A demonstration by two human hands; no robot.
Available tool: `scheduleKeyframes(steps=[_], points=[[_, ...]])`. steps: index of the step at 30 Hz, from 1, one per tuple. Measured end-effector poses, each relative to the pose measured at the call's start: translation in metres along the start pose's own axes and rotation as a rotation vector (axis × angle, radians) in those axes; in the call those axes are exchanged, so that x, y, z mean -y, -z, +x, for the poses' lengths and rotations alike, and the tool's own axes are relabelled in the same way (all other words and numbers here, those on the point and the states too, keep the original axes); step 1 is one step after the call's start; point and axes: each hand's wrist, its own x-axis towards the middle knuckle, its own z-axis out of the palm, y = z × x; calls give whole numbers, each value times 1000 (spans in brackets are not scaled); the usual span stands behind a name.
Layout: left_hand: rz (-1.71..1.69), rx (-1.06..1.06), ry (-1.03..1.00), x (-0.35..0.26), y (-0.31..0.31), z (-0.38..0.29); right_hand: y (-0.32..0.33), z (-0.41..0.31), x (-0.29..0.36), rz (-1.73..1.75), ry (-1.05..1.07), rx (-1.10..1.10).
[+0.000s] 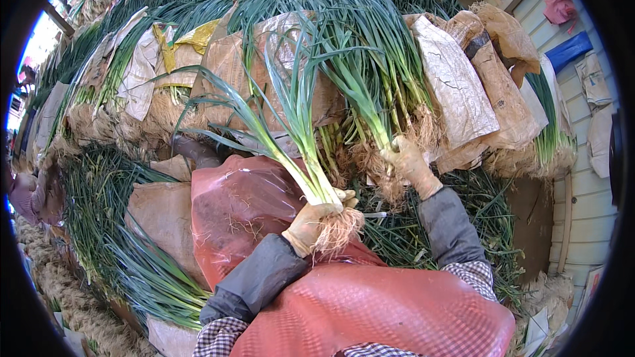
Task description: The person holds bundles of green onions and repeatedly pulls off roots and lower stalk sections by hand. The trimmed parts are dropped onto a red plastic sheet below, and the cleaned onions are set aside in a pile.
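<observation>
Several green-leaved stalks with white stems, like leeks or large green onions [310, 158], stand tilted over my lap. My gloved left hand [317, 220] is closed around their white ends, just above the tangled pale roots. Farther right, my gloved right hand [404, 161] grips another thick stalk [369, 114] near its base, at the edge of a pile of long green stalks [397, 69]. That stalk's roots hang below the right hand. Both gloves are light tan and soiled.
A red plastic apron [377, 302] covers my lap. Bundles under woven sacks [456, 79] lie across the front. Loose green leaves [397, 228] cover the ground beneath. A bunch of stalks [163, 277] lies at my left. A panelled wall [585, 208] stands at the right.
</observation>
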Motion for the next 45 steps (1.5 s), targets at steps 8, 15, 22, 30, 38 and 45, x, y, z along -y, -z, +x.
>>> scheduleKeyframes(steps=[8, 15, 22, 30, 38, 45], points=[[104, -96, 12, 29, 6, 26, -52, -30, 5, -217, 351, 18], [102, -156, -6, 26, 4, 23, -13, -78, 23, 256, 77, 476], [136, -125, -33, 23, -1, 16, -58, 16, 19, 362, -2, 153], [51, -132, -10, 23, 3, 17, -47, -91, 17, 646, 23, 199], [87, -163, -51, 25, 1, 12, -42, -124, 27, 765, -83, 448], [147, -162, -65, 20, -6, 4, -55, -131, 16, 698, -152, 606]])
